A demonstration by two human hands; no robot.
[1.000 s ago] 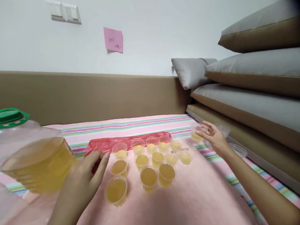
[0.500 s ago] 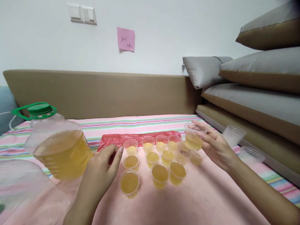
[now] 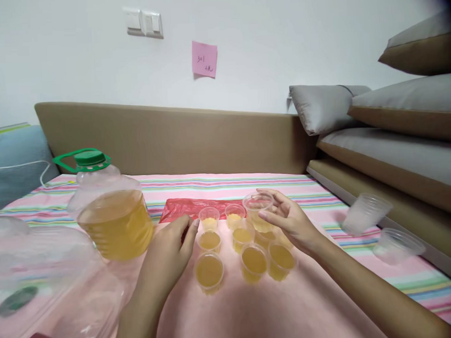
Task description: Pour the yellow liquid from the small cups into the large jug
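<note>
My right hand [image 3: 287,218] pinches a clear plastic cup [image 3: 258,212] of pale yellow liquid by its side, thumb in front and fingers behind. That cup is held above the back of a group of similar cups and partly hides some. My left hand [image 3: 172,246] is loosely closed, its thumb tip close to the rim of a small back-left cup [image 3: 209,220]. Whether they touch I cannot tell, and I see nothing in its fingers. Nearest me stand filled cups: one at left [image 3: 209,273], another in the middle [image 3: 254,262] and one at right [image 3: 281,260].
A green-capped jug [image 3: 118,226] of yellow liquid stands at left, behind a clear plastic container [image 3: 46,261]. Red plastic [image 3: 180,209] lies behind the cups. Clear cups, one stacked group [image 3: 365,213] and another [image 3: 398,245], lie at right beside piled cushions [image 3: 400,154].
My right hand has carried its cup leftward over the back of the group. My left hand keeps its place beside the left cups. The whole view has shifted slightly.
</note>
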